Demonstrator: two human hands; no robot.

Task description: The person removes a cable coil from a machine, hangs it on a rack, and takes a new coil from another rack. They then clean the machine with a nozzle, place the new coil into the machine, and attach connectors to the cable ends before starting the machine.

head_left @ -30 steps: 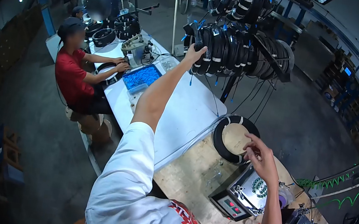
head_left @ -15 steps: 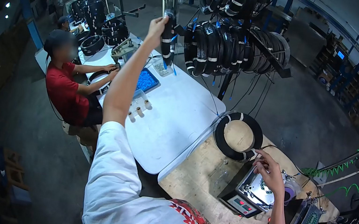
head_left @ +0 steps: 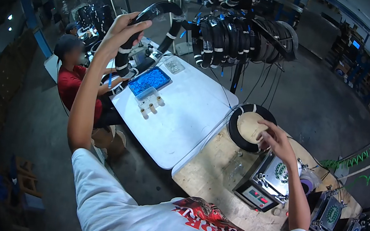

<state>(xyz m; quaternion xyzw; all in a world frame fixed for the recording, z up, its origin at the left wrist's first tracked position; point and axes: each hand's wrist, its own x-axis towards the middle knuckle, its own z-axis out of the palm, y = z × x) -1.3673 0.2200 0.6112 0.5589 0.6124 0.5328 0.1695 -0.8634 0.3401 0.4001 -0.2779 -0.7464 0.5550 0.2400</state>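
Observation:
Raised at the left, my left hand (head_left: pixel 123 32) is closed around a coil of black cable (head_left: pixel 123 57), which hangs as a ring with white tape bands and blue-tipped ends. A second black cable coil (head_left: pixel 238 140) lies flat on the wooden bench at the right. Over its right side is my right hand (head_left: pixel 278 142), fingers apart and loosely bent, with nothing visible in them. Close by that hand stands a metal test box (head_left: pixel 257 196) with a lit red display.
Many black coils (head_left: pixel 226 44) hang on a rack ahead. On the white table (head_left: pixel 179 119) sit a tray of blue parts (head_left: pixel 150 82) and several small bottles (head_left: pixel 152 108). A person in red (head_left: pixel 70 81) works at the left. More test boxes (head_left: pixel 327 213) line the bench.
My left hand has brought the held coil away from the rack, leftward and closer, and it now shows as an open ring. My right hand has shifted left over the bench coil.

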